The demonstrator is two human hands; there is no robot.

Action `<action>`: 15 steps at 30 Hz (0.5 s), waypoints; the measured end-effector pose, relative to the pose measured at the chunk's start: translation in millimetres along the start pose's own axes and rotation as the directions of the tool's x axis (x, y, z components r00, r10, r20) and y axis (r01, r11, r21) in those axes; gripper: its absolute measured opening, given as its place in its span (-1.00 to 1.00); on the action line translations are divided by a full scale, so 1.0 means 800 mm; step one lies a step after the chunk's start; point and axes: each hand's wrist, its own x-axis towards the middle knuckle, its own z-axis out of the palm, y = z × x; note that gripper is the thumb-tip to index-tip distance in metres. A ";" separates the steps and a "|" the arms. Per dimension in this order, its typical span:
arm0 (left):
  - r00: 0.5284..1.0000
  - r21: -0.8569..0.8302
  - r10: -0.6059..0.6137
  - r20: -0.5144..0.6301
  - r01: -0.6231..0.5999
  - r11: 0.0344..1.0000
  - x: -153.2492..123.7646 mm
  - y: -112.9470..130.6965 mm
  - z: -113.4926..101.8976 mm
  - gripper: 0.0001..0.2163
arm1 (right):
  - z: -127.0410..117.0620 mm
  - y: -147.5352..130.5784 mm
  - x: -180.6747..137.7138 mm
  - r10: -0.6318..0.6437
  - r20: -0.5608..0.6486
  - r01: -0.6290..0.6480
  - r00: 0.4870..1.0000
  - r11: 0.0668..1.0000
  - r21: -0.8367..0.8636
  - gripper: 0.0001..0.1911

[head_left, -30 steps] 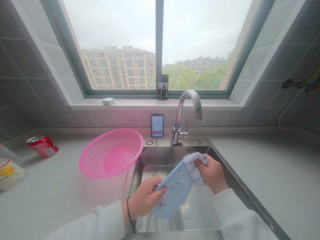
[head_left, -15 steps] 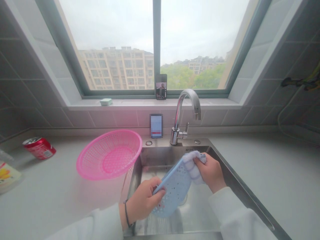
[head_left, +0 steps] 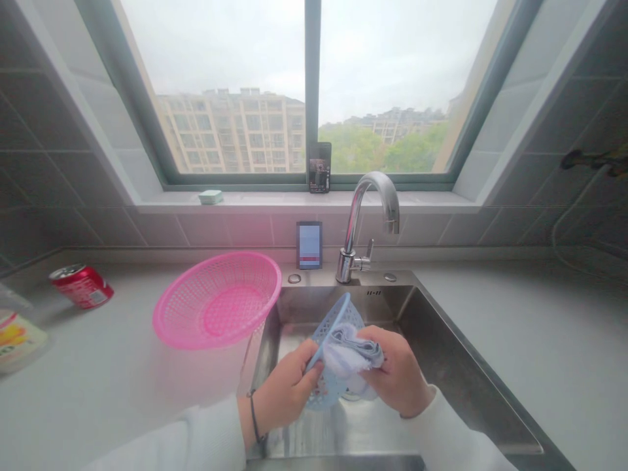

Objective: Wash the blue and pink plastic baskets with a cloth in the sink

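Two hands are held low over the sink (head_left: 444, 340), near its front edge, and a blue basket (head_left: 336, 319) is carried between them. The basket is turned on its edge, with the hollow side toward the right, probably so that the inside can be reached. Its lower rim is pinched by the left hand (head_left: 287, 387), whose thumb and fingers are closed tightly on the plastic. A pale cloth (head_left: 350, 352) is bunched in the right hand (head_left: 398, 379). The fingers are curled together around it, and it is pressed against the inside of the basket. Everything is held above the basin, it seems, so that drops fall there and not on the counter (head_left: 515, 327). A pink basket (head_left: 218, 301) is set at the left edge of the sink, partly over it, within easy reach. The tap (head_left: 367, 216) stands at the back edge, and no water is seen running. A red can (head_left: 81, 286) lies on its side at the far left of the counter.
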 end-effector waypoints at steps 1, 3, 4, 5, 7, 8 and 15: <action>1.000 -0.007 0.007 0.001 -0.007 1.000 0.000 -0.001 0.000 -0.70 | 0.003 -0.003 0.000 -0.024 0.024 0.024 0.999 1.000 0.015 -0.76; 1.000 -0.037 0.003 0.015 -0.002 0.999 0.000 -0.003 -0.001 -0.66 | 0.002 0.001 0.000 0.007 0.021 -0.008 1.000 0.999 0.035 -0.74; 1.000 -0.063 -0.008 0.018 0.009 0.998 0.000 -0.005 -0.001 -0.64 | -0.003 0.009 0.001 0.059 -0.005 -0.059 0.998 0.998 0.039 -0.72; 1.000 -0.094 -0.020 0.016 0.021 0.995 -0.001 -0.005 -0.001 -0.62 | -0.010 0.019 0.001 0.125 -0.042 -0.124 0.991 0.992 0.038 -0.70; 0.999 -0.161 -0.037 -0.002 0.036 0.986 -0.002 -0.006 -0.001 -0.59 | -0.029 0.044 0.001 0.269 -0.140 -0.271 0.953 0.962 0.005 -0.67; 0.999 -0.183 -0.038 -0.010 0.035 0.983 -0.002 -0.006 0.000 -0.59 | -0.039 0.058 0.000 0.333 -0.195 -0.343 0.922 0.939 -0.021 -0.67; 0.998 -0.226 -0.032 0.047 0.042 0.973 -0.002 -0.005 0.002 -0.73 | -0.065 0.097 -0.006 0.500 -0.441 -0.564 0.746 0.826 -0.018 -0.65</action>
